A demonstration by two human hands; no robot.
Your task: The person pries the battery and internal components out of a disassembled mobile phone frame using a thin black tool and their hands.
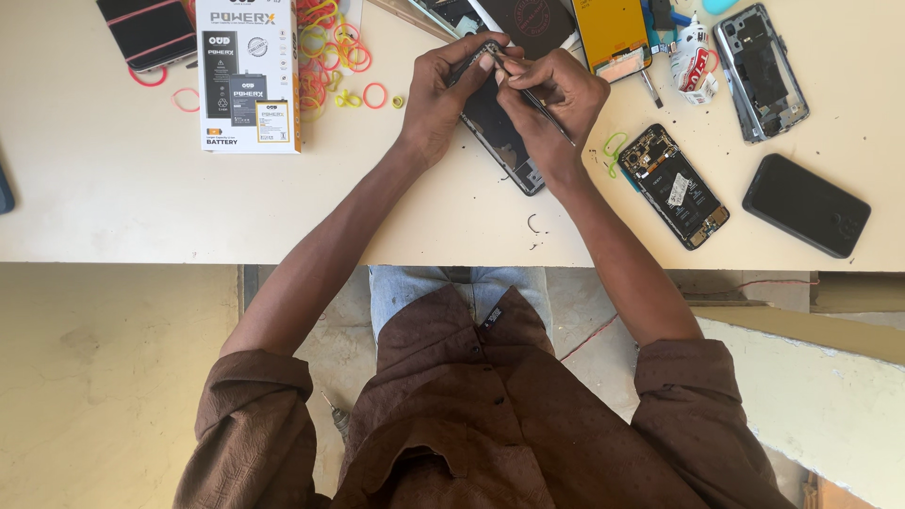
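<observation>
An opened dark phone (498,132) lies tilted on the cream table (113,188), partly hidden under both hands. My left hand (443,90) grips its upper end, fingers curled over the top edge. My right hand (551,99) pinches a thin dark tool (545,111), tweezers or a small screwdriver, with its tip at the phone's top near my left fingertips.
A white battery box (249,75) and coloured rubber bands (330,47) lie at left. A phone without its back cover (673,185), a black phone (805,205), a grey phone frame (760,71), a yellow panel (611,36) and a glue tube (693,57) lie at right.
</observation>
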